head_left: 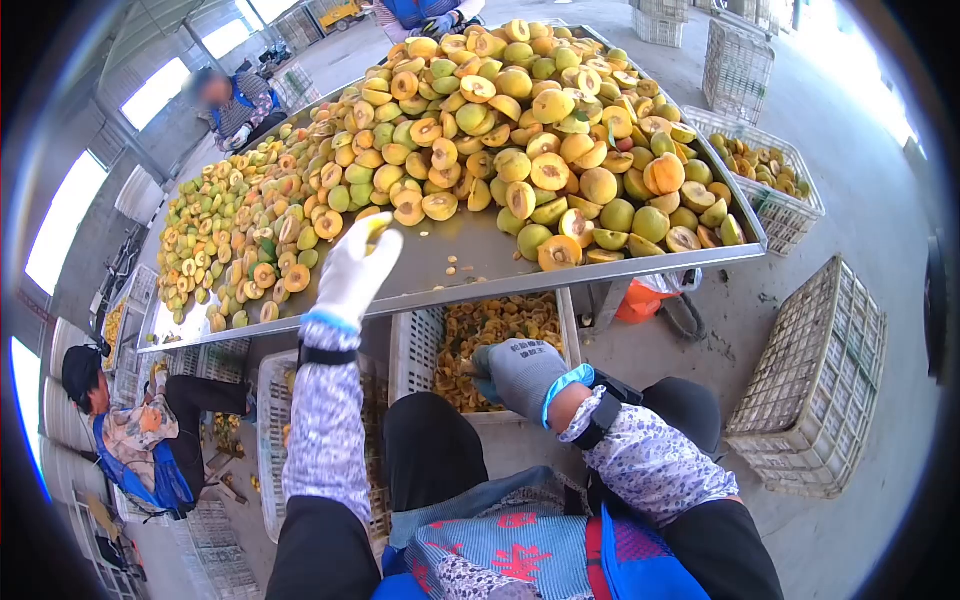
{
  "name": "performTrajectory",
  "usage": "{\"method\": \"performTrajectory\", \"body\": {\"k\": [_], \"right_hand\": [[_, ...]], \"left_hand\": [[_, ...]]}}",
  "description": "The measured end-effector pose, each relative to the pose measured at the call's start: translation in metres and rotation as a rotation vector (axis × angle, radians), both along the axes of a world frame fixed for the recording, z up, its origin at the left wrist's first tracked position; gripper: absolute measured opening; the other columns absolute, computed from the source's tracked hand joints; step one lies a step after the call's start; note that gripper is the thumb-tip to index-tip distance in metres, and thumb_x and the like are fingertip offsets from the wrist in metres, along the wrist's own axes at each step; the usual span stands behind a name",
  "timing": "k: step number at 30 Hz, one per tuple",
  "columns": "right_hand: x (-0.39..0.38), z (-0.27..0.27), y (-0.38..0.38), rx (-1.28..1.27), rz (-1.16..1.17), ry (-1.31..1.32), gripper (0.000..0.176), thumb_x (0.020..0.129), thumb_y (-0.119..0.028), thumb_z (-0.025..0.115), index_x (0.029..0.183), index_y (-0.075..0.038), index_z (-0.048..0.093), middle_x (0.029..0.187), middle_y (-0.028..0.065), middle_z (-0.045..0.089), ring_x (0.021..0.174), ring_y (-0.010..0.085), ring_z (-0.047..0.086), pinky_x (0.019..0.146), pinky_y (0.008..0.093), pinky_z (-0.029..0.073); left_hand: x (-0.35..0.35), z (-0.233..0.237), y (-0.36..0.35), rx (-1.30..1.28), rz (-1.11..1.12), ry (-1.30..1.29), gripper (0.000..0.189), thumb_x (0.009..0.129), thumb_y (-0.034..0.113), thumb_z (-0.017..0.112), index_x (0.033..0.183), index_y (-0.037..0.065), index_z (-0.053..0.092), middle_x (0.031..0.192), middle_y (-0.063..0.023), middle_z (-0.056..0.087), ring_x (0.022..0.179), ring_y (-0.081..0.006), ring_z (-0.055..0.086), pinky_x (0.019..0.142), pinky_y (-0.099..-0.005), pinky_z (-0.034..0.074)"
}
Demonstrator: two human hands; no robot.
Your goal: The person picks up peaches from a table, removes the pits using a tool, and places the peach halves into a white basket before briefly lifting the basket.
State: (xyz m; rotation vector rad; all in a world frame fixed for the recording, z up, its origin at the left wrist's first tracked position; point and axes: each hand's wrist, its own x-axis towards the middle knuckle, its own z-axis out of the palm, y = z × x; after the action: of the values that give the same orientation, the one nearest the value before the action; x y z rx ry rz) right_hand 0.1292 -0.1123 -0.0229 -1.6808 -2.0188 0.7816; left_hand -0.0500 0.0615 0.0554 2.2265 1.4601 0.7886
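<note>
left hand [355,270], white glove, is up at the near side of the table [470,250], fingers closed round one yellow-green fruit [376,230], just in front of the heap [520,120]. The fruit is prob. lifted clear of the metal, but the glove hides the underside. The arm is stretched long since the person sits low, below the table top.

right hand [520,375], grey glove, is down by the lap & curled shut w/ its back to the camera. Can't tell if anything is inside. It sits at the rim of the white crate [420,350], which is tucked under the table lip & holds orange cut pieces. Low & close looks handy: short drop from hand to crate.

Edges: the table has a raised rim at front & right, which likely keeps the heap from rolling off. The heap crowds the far & right sides. There's a bare strip btwn heap & front rim, w/ a few small bits [455,268], so that's the open room for the left hand.

Below it's tight: knees [430,440] are close against the crate. On the right an empty crate [810,390] lies tilted on the concrete floor [850,230], well apart, and a part-filled crate [780,205] stands beside the table corner. A co-worker [130,430] sits low at left, clear of both arms.
</note>
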Motion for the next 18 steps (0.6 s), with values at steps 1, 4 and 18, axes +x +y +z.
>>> {"method": "performTrajectory", "body": {"k": [1, 4, 18], "right_hand": [[0.001, -0.002, 0.001, 0.014, -0.012, 0.0, 0.023, 0.094, -0.03, 0.064, 0.104, -0.01, 0.069, 0.09, 0.0184, 0.072, 0.085, 0.0386, 0.07, 0.075, 0.0497, 0.054], [0.005, -0.012, 0.006, 0.057, -0.053, 0.009, 0.022, 0.094, -0.03, 0.063, 0.099, -0.009, 0.067, 0.087, 0.0187, 0.071, 0.082, 0.0394, 0.069, 0.072, 0.0506, 0.053], [0.008, -0.012, 0.017, 0.201, -0.169, 0.234, 0.025, 0.097, -0.029, 0.063, 0.107, -0.006, 0.063, 0.091, 0.0213, 0.071, 0.084, 0.0432, 0.067, 0.071, 0.0506, 0.052]], "left_hand": [[0.026, 0.008, 0.015, -0.083, 0.011, 0.108, 0.05, 0.093, 0.041, 0.062, 0.13, 0.007, 0.064, 0.125, -0.0184, 0.068, 0.115, -0.0289, 0.064, 0.102, -0.0371, 0.046], [0.077, 0.0, 0.073, -0.179, -0.032, 0.311, 0.061, 0.091, 0.047, 0.053, 0.133, 0.003, 0.058, 0.125, -0.0243, 0.066, 0.117, -0.0345, 0.063, 0.102, -0.0422, 0.047], [0.084, -0.042, 0.081, -0.368, -0.362, 0.222, 0.048, 0.089, 0.032, 0.068, 0.127, 0.005, 0.056, 0.118, -0.0179, 0.068, 0.103, -0.031, 0.07, 0.083, -0.0403, 0.058]]}}
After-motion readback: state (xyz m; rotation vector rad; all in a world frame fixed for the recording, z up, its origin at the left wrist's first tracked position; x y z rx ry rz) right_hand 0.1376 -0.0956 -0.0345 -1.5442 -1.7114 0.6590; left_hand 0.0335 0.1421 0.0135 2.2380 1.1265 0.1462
